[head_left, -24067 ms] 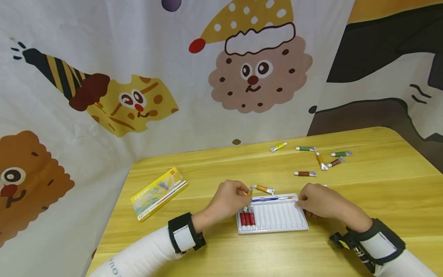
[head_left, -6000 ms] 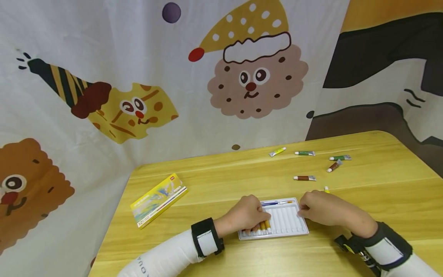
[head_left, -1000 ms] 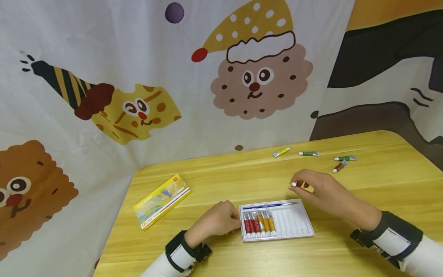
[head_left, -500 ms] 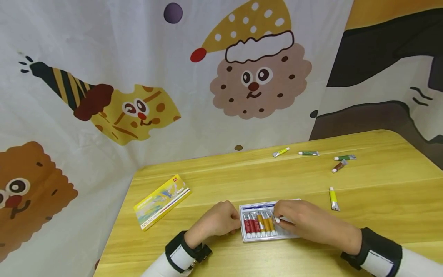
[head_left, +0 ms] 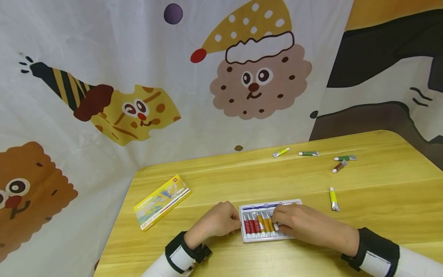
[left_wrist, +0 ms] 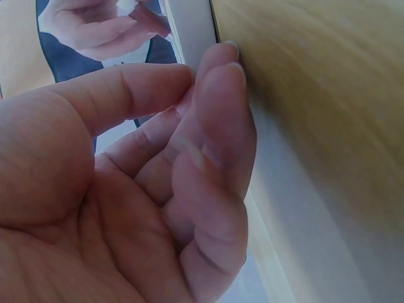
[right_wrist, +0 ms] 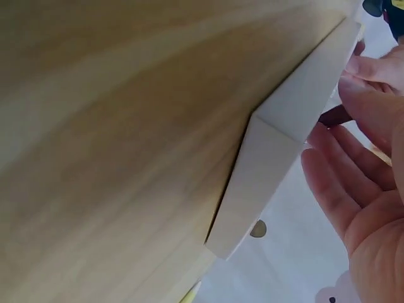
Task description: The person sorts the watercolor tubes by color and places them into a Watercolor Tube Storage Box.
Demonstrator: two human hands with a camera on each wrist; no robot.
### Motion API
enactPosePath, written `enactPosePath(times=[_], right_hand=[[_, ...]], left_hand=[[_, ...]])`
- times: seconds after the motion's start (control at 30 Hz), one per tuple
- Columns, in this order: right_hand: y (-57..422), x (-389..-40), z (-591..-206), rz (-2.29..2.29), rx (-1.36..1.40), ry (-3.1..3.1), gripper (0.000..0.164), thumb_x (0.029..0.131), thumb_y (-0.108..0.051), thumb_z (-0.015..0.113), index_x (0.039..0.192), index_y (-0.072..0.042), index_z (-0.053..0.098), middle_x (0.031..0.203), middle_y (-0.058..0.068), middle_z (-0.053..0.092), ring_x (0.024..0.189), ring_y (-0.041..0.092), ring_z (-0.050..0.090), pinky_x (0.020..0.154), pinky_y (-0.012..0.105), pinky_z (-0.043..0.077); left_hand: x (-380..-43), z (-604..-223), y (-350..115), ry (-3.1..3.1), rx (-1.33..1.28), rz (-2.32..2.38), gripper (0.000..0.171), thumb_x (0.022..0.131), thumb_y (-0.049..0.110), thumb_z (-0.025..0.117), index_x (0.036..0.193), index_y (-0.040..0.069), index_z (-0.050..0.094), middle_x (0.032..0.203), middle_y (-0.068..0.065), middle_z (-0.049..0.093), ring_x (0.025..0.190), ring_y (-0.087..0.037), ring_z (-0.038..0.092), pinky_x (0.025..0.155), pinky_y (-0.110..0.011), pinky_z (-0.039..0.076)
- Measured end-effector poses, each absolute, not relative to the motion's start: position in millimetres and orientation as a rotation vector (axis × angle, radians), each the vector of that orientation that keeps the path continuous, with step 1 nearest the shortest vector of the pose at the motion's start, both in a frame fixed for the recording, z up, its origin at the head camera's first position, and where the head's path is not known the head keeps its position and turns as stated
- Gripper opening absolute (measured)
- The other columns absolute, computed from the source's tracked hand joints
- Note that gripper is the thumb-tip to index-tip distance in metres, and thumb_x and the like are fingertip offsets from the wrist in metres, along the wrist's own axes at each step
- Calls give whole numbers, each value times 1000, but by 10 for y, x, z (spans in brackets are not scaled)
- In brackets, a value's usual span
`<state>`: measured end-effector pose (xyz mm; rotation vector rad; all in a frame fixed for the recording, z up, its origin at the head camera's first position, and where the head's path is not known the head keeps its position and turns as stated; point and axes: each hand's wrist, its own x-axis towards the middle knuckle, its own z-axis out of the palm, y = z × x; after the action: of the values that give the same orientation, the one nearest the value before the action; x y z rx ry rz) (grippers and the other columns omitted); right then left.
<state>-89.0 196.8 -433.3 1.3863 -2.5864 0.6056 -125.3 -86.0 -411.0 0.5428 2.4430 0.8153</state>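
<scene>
Pinched in the right hand (head_left: 304,224), a tube (head_left: 275,227) shows just its white cap in the head view, low over the tray (head_left: 268,239), right beside the orange tubes (head_left: 266,223). A second ago it was past the tray's back edge, so it looks nearly in place. The left hand (head_left: 219,220) pinches the tray's left edge. Left wrist view: thumb and fingers bunch there. Right wrist view: the tube's dark side shows, hidden from above.

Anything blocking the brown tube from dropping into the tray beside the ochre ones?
Nothing visible blocks it. The right grip holds the brown tube at the tray, next to the last ochre tube, but hides the spot underneath from the head view.
</scene>
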Motion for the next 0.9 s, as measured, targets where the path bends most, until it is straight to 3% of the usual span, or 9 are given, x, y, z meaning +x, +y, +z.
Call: enactPosePath(times=[0.3,0.43,0.57,0.73,0.9], right_hand=[[1974,-865,-4290,533,1328,-2711,21,90,-9,82,109,-14,75,107,-6,70,98,8,66,84,33,60],[1964,-872,-4249,599,1217,-2782,14,90,-7,80,96,-17,75,92,-12,66,84,3,59,71,29,57],[1943,-878,-4230,758,1088,-2916,21,94,-13,78,78,-25,70,72,-20,53,64,-3,44,56,22,41],[1924,-840,-4228,969,971,-3055,29,96,-29,77,70,-30,65,62,-21,48,55,-2,39,50,22,34],[1897,-834,-4235,966,905,-3085,27,94,-30,79,71,-29,65,63,-21,50,56,-2,40,51,22,35]], left_hand=[[-1254,-4117,-860,2445,550,808,35,94,7,71,60,11,71,47,9,52,42,-6,41,42,-22,31],[-1253,-4113,-860,2441,549,811,35,94,7,71,60,11,71,47,9,52,42,-6,42,42,-22,31],[-1251,-4112,-860,2439,547,816,35,94,6,70,60,11,71,47,9,53,42,-6,43,42,-22,32],[-1252,-4121,-862,2437,542,819,34,94,6,70,60,11,70,49,6,56,42,-7,44,42,-22,33],[-1256,-4132,-865,2432,536,824,35,94,6,70,59,11,70,51,2,59,41,-7,45,42,-22,34]])
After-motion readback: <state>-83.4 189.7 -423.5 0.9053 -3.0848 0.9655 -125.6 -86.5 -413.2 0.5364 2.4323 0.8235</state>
